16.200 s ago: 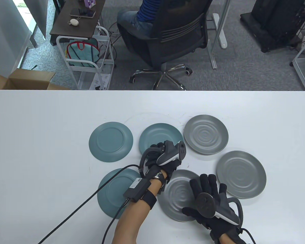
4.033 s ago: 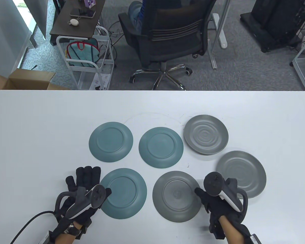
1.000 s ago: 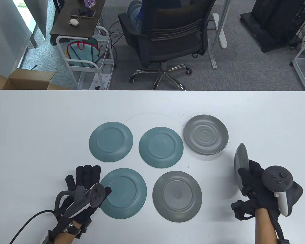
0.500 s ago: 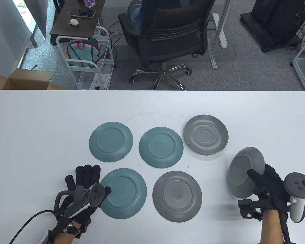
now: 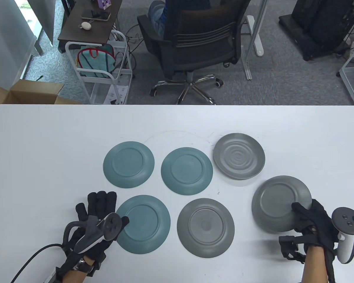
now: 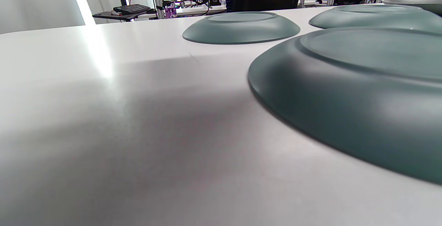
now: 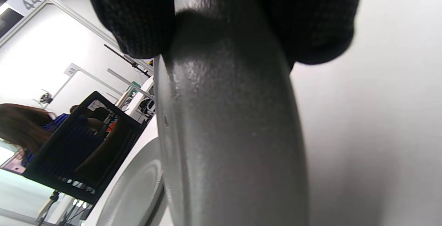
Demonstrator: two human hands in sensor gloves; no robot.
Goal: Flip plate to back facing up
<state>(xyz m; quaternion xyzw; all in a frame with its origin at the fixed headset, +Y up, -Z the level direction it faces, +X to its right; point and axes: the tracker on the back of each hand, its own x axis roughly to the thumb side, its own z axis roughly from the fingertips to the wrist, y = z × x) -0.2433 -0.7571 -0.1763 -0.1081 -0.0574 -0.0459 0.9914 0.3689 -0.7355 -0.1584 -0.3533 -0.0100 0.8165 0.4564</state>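
My right hand (image 5: 308, 219) pinches the near right rim of a grey plate (image 5: 278, 203), held back side up and tilted just above the table at the right. The right wrist view shows its rim (image 7: 228, 133) edge-on between my gloved fingers (image 7: 138, 15). A second grey plate (image 5: 239, 156) lies face up behind it, its ripples showing. A third grey plate (image 5: 205, 227) and three teal plates (image 5: 128, 164) (image 5: 186, 171) (image 5: 143, 224) lie back up. My left hand (image 5: 97, 218) rests flat on the table beside the near teal plate (image 6: 362, 81), fingers spread.
The white table (image 5: 47, 141) has free room at the left and along the back. An office chair (image 5: 194, 38) with a seated person stands beyond the far edge. A cable (image 5: 32, 259) trails from my left wrist.
My right hand has turned the grey plate from standing on edge to back side up and lowered it toward the table. My left hand has not moved.
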